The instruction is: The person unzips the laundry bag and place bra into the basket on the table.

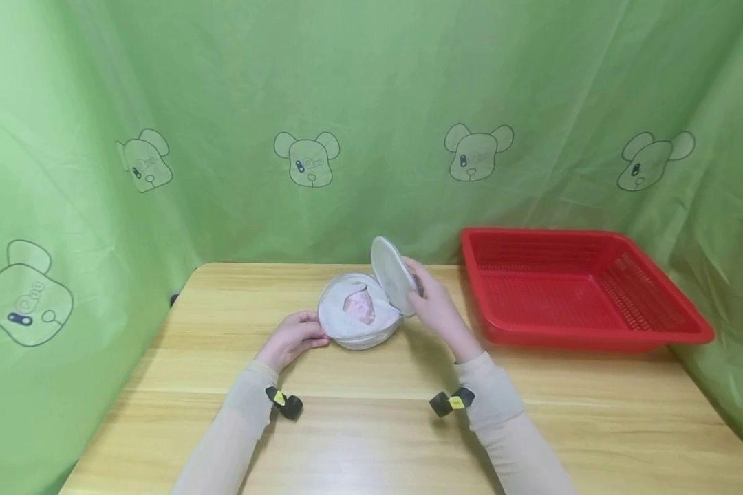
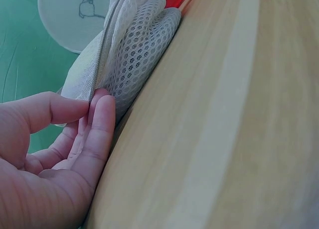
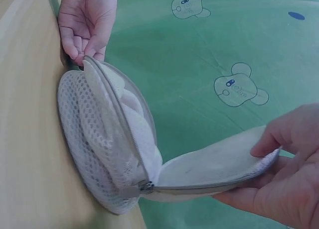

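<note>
A round white mesh laundry bag (image 1: 334, 316) with a zipped rim rests on the wooden table, its lid (image 1: 389, 271) raised at the right side. Inside lies something pale pink (image 1: 360, 306), mostly hidden by white mesh. My left hand (image 1: 294, 338) pinches the zip edge at the bag's left side between thumb and fingers, as the left wrist view shows closely. With thumb and fingers, my right hand (image 3: 284, 174) holds the lid's edge up and tilted. The zip slider (image 3: 146, 187) sits near the point where lid and body meet.
A red plastic basket (image 1: 489, 323) with perforated walls stands to the right of the bag on the table (image 1: 347, 426). Green curtains (image 1: 384, 82) with bear-head prints hang behind and at both sides. Both wrists carry black strapped cameras (image 1: 452, 402).
</note>
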Tool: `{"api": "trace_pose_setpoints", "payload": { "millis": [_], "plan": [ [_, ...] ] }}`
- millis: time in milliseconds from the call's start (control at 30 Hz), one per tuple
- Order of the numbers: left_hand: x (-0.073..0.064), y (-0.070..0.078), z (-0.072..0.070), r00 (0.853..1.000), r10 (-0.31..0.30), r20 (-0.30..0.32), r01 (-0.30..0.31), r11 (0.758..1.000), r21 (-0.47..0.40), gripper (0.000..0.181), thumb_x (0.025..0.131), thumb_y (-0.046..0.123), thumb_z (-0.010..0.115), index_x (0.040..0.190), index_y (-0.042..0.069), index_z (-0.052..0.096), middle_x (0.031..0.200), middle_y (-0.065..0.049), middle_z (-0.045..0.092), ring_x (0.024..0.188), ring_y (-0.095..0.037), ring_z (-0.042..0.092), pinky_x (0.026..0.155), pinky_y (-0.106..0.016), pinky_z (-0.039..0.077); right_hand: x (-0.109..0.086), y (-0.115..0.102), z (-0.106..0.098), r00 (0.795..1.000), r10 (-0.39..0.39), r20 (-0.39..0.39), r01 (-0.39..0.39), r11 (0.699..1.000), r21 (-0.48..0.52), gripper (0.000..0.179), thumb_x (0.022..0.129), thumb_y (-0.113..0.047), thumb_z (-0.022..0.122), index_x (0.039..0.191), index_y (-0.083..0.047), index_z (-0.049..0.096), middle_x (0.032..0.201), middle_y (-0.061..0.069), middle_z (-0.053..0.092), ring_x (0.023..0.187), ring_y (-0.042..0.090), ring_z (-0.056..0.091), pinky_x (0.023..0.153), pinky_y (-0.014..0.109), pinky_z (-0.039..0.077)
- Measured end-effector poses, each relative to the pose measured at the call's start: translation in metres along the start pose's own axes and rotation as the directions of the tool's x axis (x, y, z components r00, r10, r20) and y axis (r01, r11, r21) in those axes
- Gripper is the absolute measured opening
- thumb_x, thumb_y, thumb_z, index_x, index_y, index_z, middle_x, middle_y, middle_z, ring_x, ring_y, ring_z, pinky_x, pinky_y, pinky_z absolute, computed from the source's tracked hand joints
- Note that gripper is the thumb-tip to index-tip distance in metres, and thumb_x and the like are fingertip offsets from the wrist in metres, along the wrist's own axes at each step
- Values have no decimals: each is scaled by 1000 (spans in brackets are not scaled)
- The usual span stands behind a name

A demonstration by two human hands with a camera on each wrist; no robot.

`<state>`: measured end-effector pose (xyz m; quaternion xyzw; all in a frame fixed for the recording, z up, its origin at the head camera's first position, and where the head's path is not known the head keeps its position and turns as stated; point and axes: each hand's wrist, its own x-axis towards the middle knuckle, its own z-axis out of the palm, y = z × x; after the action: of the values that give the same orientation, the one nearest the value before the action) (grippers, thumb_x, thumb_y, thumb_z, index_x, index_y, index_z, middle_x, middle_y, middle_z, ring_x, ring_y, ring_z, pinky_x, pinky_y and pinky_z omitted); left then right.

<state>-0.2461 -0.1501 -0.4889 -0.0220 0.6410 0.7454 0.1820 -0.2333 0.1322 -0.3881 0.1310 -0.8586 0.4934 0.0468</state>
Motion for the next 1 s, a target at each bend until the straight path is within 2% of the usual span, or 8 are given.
{"api": "trace_pose_setpoints", "payload": {
  "millis": [200, 367, 500, 667, 767, 867, 933, 1000],
  "plan": [
    [-1, 0, -1, 1000, 0, 1, 0, 1000, 1, 31, 88, -11, 55, 118, -12, 48, 86, -6, 61, 77, -16, 68, 78, -25, 61, 0, 12, 0, 992, 83, -95, -67, 984, 167, 64, 90, 6, 42, 150, -14, 35, 147, 22, 45, 127, 40, 51, 99, 55, 52],
    [0, -1, -1, 1000, -2, 8, 2, 1000, -2, 30, 88, -11, 55, 117, -12, 49, 85, -5, 61, 77, -16, 67, 78, -26, 61, -1, 16, 2, 974, 142, -178, -75, 937, 340, 64, 89, 11, 37, 150, -9, 33, 149, 22, 41, 130, 37, 48, 102, 55, 49],
    [0, -1, -1, 1000, 5, 9, -5, 1000, -4, 29, 88, -11, 54, 116, -11, 49, 85, -5, 61, 78, -16, 68, 78, -25, 61, -3, 16, 4, 944, 202, -260, -70, 895, 440, 65, 88, 12, 36, 149, -9, 33, 149, 21, 42, 131, 33, 48, 104, 52, 49],
    [2, 0, 0, 1000, 8, 16, -8, 1000, -1, 30, 88, -11, 54, 117, -12, 48, 86, -5, 61, 78, -17, 68, 78, -25, 61, -5, 18, 7, 903, 273, -333, -39, 822, 568, 67, 87, 14, 34, 149, -12, 32, 149, 18, 42, 131, 28, 48, 107, 48, 48],
    [2, 0, 0, 1000, 4, 17, -4, 1000, 1, 31, 88, -11, 54, 118, -12, 48, 86, -5, 61, 78, -17, 68, 79, -26, 62, -6, 20, 12, 890, 295, -347, -28, 795, 605, 68, 88, 15, 34, 149, -14, 32, 149, 16, 43, 130, 25, 49, 106, 45, 49],
    [1, 0, 0, 1000, 5, 13, -5, 1000, 2, 31, 88, -11, 54, 118, -12, 48, 86, -5, 61, 78, -17, 68, 79, -26, 61, -7, 24, 17, 884, 308, -352, -10, 764, 645, 67, 88, 15, 34, 148, -14, 33, 146, 15, 46, 126, 23, 52, 95, 34, 56],
    [0, 0, 0, 1000, 3, 11, -3, 1000, 4, 31, 87, -11, 54, 118, -12, 48, 86, -5, 61, 79, -17, 67, 80, -27, 61, -6, 28, 19, 881, 326, -343, 2, 722, 692, 69, 88, 16, 33, 149, -16, 31, 146, 15, 46, 125, 22, 52, 87, 27, 58],
    [0, 1, 0, 1000, 1, 12, -1, 1000, 4, 30, 88, -11, 54, 117, -12, 48, 86, -5, 61, 79, -16, 67, 81, -27, 61, -6, 33, 20, 874, 365, -322, -3, 665, 746, 70, 88, 15, 34, 150, -19, 29, 148, 15, 45, 125, 22, 52, 76, 19, 58]
  ]
}}
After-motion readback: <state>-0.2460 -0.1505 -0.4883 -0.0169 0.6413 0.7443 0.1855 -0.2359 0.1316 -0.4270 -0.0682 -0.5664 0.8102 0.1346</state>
